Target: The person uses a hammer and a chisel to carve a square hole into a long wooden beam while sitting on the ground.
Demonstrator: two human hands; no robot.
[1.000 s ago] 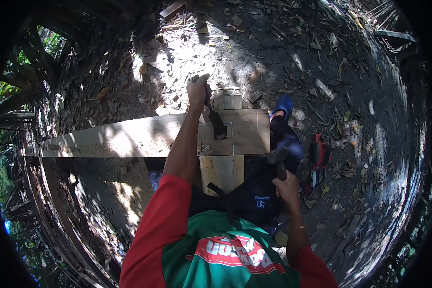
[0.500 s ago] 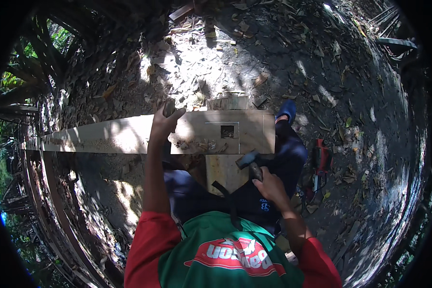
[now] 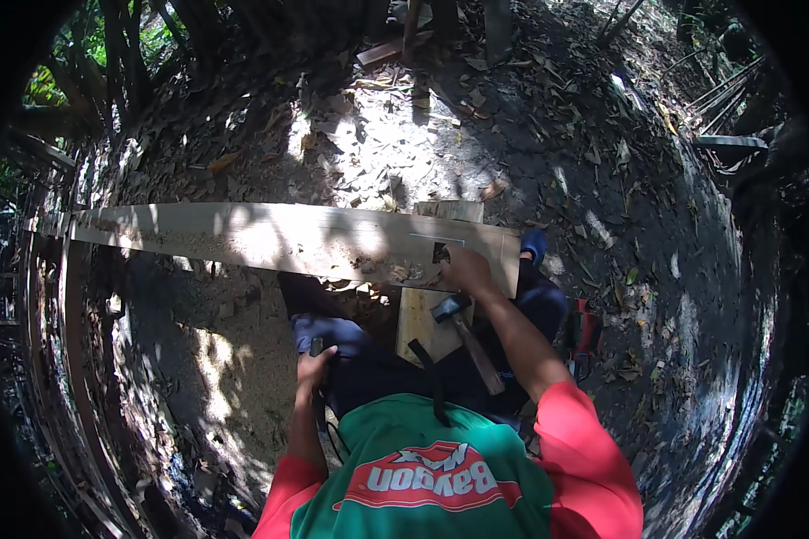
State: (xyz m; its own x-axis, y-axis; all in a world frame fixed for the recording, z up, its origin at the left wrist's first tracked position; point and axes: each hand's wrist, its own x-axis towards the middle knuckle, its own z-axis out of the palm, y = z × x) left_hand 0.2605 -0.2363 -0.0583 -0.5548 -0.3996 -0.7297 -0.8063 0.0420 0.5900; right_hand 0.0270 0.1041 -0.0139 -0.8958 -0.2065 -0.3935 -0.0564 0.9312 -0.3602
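Note:
A long wooden board (image 3: 333,238) lies across in front of me, with a square hole (image 3: 441,252) near its right end and pencil lines around it. My right hand (image 3: 469,272) is at the right edge of this hole, fingers curled down toward it; their tips are partly hidden. A hammer (image 3: 482,359) rests loose over the wood block and my right thigh, its head by the board's near edge. By my left thigh, my left hand (image 3: 313,368) is closed around a dark stick-like tool (image 3: 317,346), mostly hidden by the fingers.
Below the board, a pale wood block (image 3: 415,322) sits between my legs; another wood piece (image 3: 449,211) shows beyond its far edge. A red power tool (image 3: 586,331) lies on the ground at right. Wood chips (image 3: 409,272) lie near the hole, and dry leaves cover the ground.
My left hand has come off the board, back to my left thigh. My right hand has let go of the hammer and moved forward to the hole.

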